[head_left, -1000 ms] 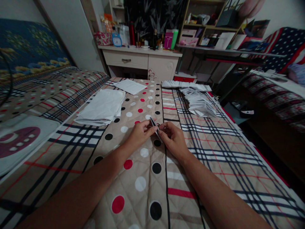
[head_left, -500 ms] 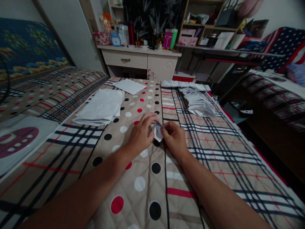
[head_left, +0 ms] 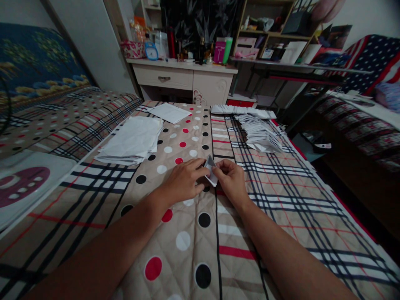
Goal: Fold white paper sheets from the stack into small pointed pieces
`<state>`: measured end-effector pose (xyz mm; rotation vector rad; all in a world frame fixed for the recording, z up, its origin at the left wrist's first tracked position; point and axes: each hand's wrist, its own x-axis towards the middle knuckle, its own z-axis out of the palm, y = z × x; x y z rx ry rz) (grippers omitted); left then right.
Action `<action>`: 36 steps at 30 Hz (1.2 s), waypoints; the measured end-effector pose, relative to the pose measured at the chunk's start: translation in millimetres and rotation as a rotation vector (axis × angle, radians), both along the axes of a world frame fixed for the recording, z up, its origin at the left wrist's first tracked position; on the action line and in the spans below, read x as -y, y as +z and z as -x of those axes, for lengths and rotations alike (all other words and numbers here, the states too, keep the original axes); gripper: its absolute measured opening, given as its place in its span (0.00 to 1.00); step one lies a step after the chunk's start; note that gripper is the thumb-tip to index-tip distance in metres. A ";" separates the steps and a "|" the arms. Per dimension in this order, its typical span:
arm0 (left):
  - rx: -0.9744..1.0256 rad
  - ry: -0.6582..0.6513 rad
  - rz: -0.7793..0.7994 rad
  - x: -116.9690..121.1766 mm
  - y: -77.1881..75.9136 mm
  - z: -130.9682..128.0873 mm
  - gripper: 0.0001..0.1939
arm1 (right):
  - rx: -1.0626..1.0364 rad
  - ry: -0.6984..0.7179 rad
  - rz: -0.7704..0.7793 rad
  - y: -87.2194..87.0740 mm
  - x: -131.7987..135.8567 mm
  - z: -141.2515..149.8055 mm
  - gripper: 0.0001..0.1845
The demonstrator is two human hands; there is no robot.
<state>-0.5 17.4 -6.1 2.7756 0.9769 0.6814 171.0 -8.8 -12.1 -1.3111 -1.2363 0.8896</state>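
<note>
A small piece of folded white paper (head_left: 212, 171) is held just over the quilt between my two hands, its pointed top upward and its fold partly spread. My right hand (head_left: 230, 177) pinches its right edge between thumb and fingers. On the other side, my left hand (head_left: 187, 179) has its curled fingers at the paper's left edge, a fingertip reaching over the inner face; the thumb lies lower and off the paper. Part of that left grip is hidden. Beyond my right hand lies a fanned row of folded papers (head_left: 261, 133).
A stack of white sheets (head_left: 133, 139) lies at the left, with another flat sheet (head_left: 169, 113) behind it. A long white row of folded paper (head_left: 242, 111) lies at the quilt's far edge. Further left is a white bag (head_left: 59, 166) with a purple print. A cluttered dresser (head_left: 175, 77) stands behind.
My left hand has shifted its fingers lower on the paper, its thumb coming away. The paper has turned slightly and its pointed top now shows. The right hand keeps its pinch.
</note>
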 end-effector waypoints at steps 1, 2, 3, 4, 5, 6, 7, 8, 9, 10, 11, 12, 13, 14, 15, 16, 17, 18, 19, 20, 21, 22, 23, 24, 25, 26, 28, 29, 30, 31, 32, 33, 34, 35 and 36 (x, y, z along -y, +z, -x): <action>0.010 0.000 0.005 -0.4 -0.6 -0.7 0.09 | -0.015 0.027 0.012 0.0 0.3 0.5 0.08; 0.034 -0.002 0.024 -0.6 -1.1 -1.5 0.05 | -0.028 0.052 0.029 -0.1 0.6 1.0 0.09; 0.074 -0.001 0.056 -0.7 -1.3 -2.2 0.02 | -0.039 0.072 0.050 -0.3 0.9 1.4 0.10; 0.127 0.001 0.095 -0.6 -1.2 -2.9 0.03 | -0.045 0.083 0.066 -0.3 1.2 1.6 0.10; 0.184 0.004 0.136 -0.2 -0.7 -3.6 0.04 | -0.044 0.088 0.073 -0.2 1.4 1.6 0.11; 0.239 0.010 0.172 0.2 0.0 -4.3 0.06 | -0.036 0.088 0.070 0.2 1.7 1.4 0.11; 0.287 0.019 0.199 0.7 0.9 -5.1 0.07 | -0.027 0.086 0.060 0.7 1.9 0.9 0.13; 0.324 0.031 0.219 1.2 1.7 -5.8 0.09 | -0.018 0.086 0.047 1.4 2.1 0.4 0.14; 0.352 0.053 0.238 1.5 2.3 -6.4 0.10 | -0.012 0.089 0.035 2.2 2.2 -0.3 0.16; 0.378 0.081 0.264 1.5 2.4 -6.9 0.11 | -0.015 0.096 0.026 2.8 2.3 -0.9 0.18; 0.404 0.112 0.304 1.3 2.1 -7.3 0.12 | -0.024 0.105 0.022 3.3 2.4 -1.3 0.20; 0.431 0.140 0.355 0.9 1.4 -7.5 0.12 | -0.035 0.117 0.018 3.4 2.3 -1.6 0.20; 0.460 0.161 0.409 0.4 0.3 -7.6 0.10 | -0.047 0.131 0.012 3.2 2.0 -1.7 0.20; 0.494 0.172 0.457 -0.1 -1.0 -7.6 0.09 | -0.061 0.143 0.003 2.5 1.5 -1.5 0.19; 0.534 0.174 0.500 -0.4 -2.3 -7.6 0.07 | -0.077 0.152 -0.007 1.4 0.9 -1.2 0.18; 0.574 0.170 0.536 -0.6 -3.4 -7.6 0.08 | -0.094 0.159 -0.014 0.1 0.2 -0.7 0.17; 0.614 0.167 0.568 -0.5 -4.4 -7.6 0.12 | -0.112 0.162 -0.017 -1.3 -0.5 -0.2 0.17; 0.651 0.165 0.597 -0.4 -5.1 -7.8 0.18 | -0.130 0.161 -0.017 -2.5 -1.1 0.2 0.17; 0.680 0.161 0.633 -0.2 -5.6 -8.1 0.23 | -0.144 0.156 -0.015 -3.4 -1.5 0.5 0.17; 0.703 0.154 0.672 -0.1 -6.0 -8.5 0.26 | -0.151 0.153 -0.012 -3.9 -1.7 0.7 0.17; 0.722 0.142 0.703 -0.3 -6.2 -8.9 0.27 | -0.153 0.149 -0.010 -4.0 -1.7 0.7 0.17; 0.739 0.128 0.719 -0.7 -6.5 -9.2 0.26 | -0.154 0.145 -0.007 -3.7 -1.5 0.7 0.17; 0.749 0.116 0.718 -1.3 -6.7 -9.5 0.22 | -0.154 0.142 -0.004 -3.2 -1.2 0.6 0.17; 0.748 0.105 0.698 -2.1 -6.9 -9.7 0.18 | -0.153 0.141 0.001 -2.6 -0.9 0.6 0.17; 0.738 0.098 0.664 -2.9 -7.1 -9.7 0.14 | -0.152 0.140 0.006 -2.1 -0.6 0.5 0.17; 0.721 0.098 0.620 -3.6 -7.2 -9.6 0.12 | -0.149 0.141 0.010 -1.9 -0.3 0.4 0.17; 0.687 0.113 0.547 -4.5 -6.9 -9.3 0.10 | -0.142 0.150 0.016 -2.2 -0.1 0.2 0.17; 0.678 0.124 0.522 -4.6 -6.6 -9.1 0.10 | -0.136 0.158 0.016 -2.7 -0.1 0.2 0.17; 0.671 0.136 0.501 -4.3 -6.1 -9.0 0.10 | -0.126 0.167 0.013 -3.3 -0.1 0.1 0.17; 0.664 0.148 0.476 -3.8 -5.4 -8.8 0.10 | -0.113 0.176 0.008 -3.9 0.0 0.1 0.17; 0.655 0.157 0.446 -3.0 -4.3 -8.7 0.10 | -0.099 0.186 0.000 -4.3 0.2 0.2 0.17; 0.646 0.161 0.414 -2.1 -3.1 -8.5 0.10 | -0.081 0.196 -0.008 -4.5 0.7 0.4 0.17; 0.639 0.155 0.383 -1.0 -1.5 -8.3 0.09 | -0.059 0.208 -0.016 -4.4 1.3 0.7 0.17; 0.632 0.144 0.359 0.3 0.3 -8.0 0.09 | -0.032 0.226 -0.021 -4.0 2.1 1.1 0.18; 0.625 0.131 0.347 1.5 2.3 -7.6 0.09 | -0.006 0.250 -0.022 -3.5 3.1 1.5 0.18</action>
